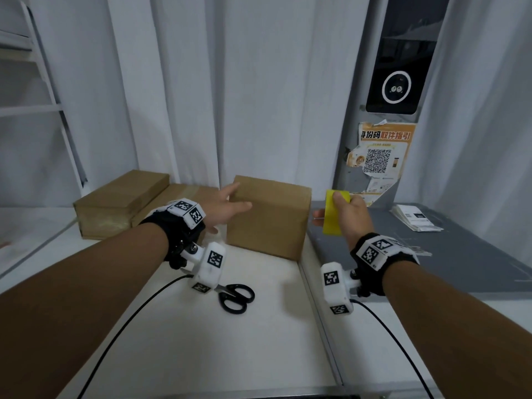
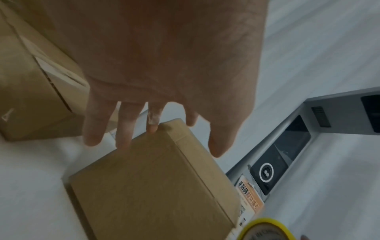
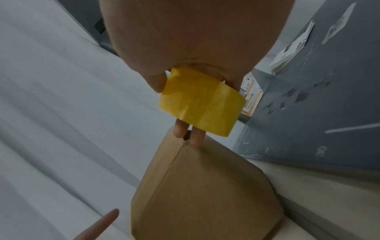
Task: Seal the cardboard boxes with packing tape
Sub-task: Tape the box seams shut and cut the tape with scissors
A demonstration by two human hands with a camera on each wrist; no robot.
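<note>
Head view shows the plain cardboard box [image 1: 267, 217] standing on the white tabletop [image 1: 259, 341], at its right edge beside a grey mat [image 1: 431, 254]. The left hand [image 1: 227, 208] is spread, fingers straight, laid against the box's upper left corner; the left wrist view puts the fingertips [image 2: 152, 128] right at that edge. The right hand [image 1: 349, 217] is curled around a roll of yellow packing tape [image 1: 334, 214], held just beside the box's right side, thumb on the outer face and fingers reaching past the roll. The box looks light and stiff, with crisp corners, so it would probably slide or tip under a push; steadying it flat-handed on top or by opposite walls seems wise. The tape's glossy face is likely slick, so holding through the core suits better. Two more boxes [image 1: 121, 203] sit at back left, and scissors [image 1: 234, 296] lie nearer.
</note>
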